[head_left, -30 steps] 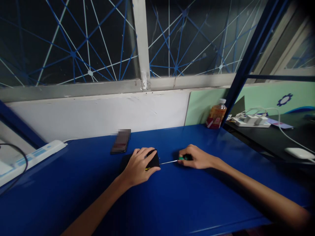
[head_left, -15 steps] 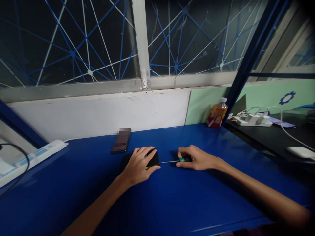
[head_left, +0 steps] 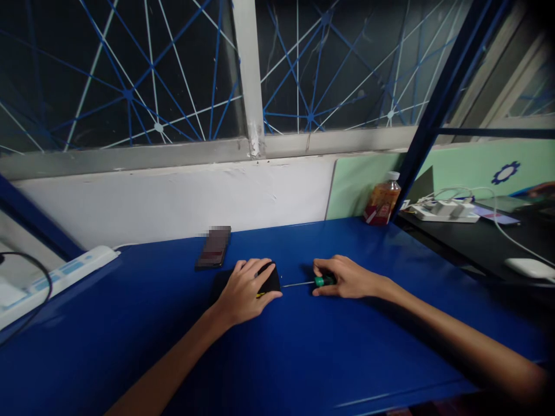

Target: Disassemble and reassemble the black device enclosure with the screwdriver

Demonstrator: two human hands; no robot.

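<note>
Two hands — left hand [head_left: 248, 289] gripping black box [head_left: 272, 282], right hand [head_left: 344, 278] (thumb nearest) curled around screwdriver [head_left: 319, 281]

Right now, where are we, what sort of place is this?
Probably a shared work area, maybe a small workshop. The right hand holds a screwdriver over a blue desk, a white power strip lies at the left, and a black desk stands on the right.

Wider right grip [head_left: 347, 278] around the screwdriver [head_left: 319, 281], and a new blurred shape [head_left: 544, 189], perhaps a hand, far right.
</note>
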